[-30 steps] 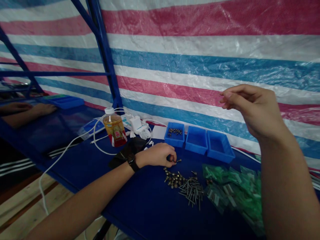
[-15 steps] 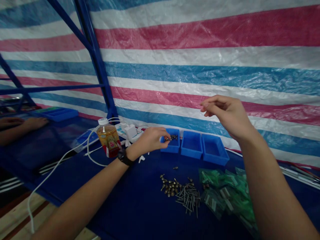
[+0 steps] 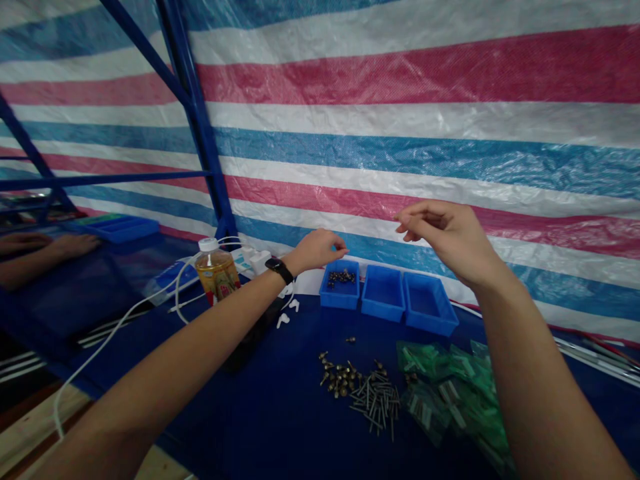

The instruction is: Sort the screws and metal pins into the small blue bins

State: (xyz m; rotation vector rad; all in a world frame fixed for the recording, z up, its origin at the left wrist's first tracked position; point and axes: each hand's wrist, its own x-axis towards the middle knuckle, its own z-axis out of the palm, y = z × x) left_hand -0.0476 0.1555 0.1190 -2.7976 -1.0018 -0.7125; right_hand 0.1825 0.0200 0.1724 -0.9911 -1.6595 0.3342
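Here, we see small dark metal fittings (image 3: 341,278) inside the left blue bin (image 3: 339,303). Our left hand (image 3: 319,249), half curled, is raised near this bin; our right hand (image 3: 445,235) hangs higher, its fingers bent towards the thumb. Whether either holds something, we cannot tell. Nearer us lie brass-headed fittings (image 3: 344,381), thin metal pins (image 3: 376,401) and clear plastic bags (image 3: 463,380) with green contents.

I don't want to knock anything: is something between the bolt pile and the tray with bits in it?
Yes, one loose bolt lies between the bolt pile and the tray, apart from both. Nothing else visible stands there.
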